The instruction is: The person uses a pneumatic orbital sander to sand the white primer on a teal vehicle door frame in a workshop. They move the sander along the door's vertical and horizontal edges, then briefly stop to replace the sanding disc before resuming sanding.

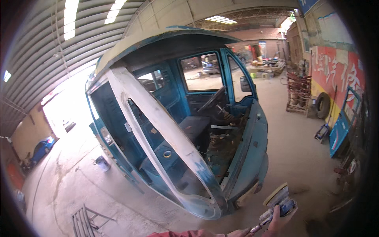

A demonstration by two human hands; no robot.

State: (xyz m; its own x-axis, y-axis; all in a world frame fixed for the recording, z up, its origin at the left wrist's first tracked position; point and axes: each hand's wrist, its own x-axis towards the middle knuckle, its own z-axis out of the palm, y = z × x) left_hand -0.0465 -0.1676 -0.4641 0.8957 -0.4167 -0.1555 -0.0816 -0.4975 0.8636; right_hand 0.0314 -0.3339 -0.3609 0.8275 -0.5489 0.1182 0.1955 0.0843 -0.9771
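At the lower right, my right hand [275,224] is closed round an air sander [289,207] with a blue body. Its round pale pad [276,194] is tilted up, apart from the vehicle cab. My left hand [241,233], below a red sleeve [185,234], is closed at the metal hose fitting [256,228] behind the sander; the lower edge cuts off most of it. In front of me stands a blue vehicle cab [258,130]. Its windscreen opening has no glass, and its near pillar [158,122] is sanded pale, with blue patches low down.
A metal stand [85,221] and a bucket [102,163] are on the floor at left. Along the right wall are a blue door [340,132], a tyre [323,106], a floor jack [321,132] and a rack [299,93]. A blue car [41,149] stands far left.
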